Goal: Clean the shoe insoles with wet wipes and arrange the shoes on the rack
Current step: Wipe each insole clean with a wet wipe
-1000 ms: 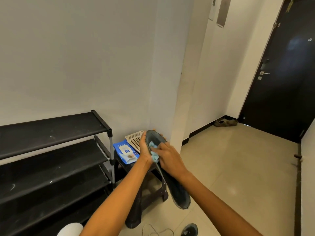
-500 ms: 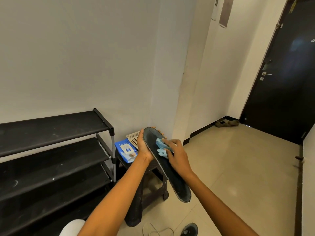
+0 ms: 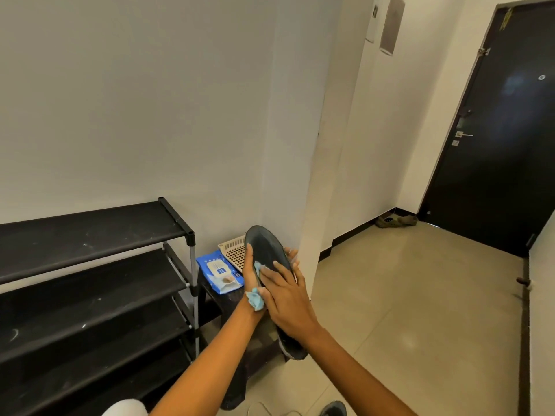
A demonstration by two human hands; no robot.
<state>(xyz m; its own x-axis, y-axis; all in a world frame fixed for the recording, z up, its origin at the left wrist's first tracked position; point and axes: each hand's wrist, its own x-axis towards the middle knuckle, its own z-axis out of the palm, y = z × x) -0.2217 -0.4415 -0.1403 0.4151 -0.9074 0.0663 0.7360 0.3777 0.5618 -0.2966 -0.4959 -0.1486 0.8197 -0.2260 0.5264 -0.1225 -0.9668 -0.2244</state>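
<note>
Both forearms are bare, no sleeves, rings or watch visible.

No legible text, brand or number found: the white label on the blue wet wipes pack (image 3: 220, 274) carries a small dark mark too blurred to read, and the wall panels (image 3: 390, 24) show no readable lettering.

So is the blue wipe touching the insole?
Touching. The head view shows the right hand pressing the blue wipe flat against the dark insole.
</note>
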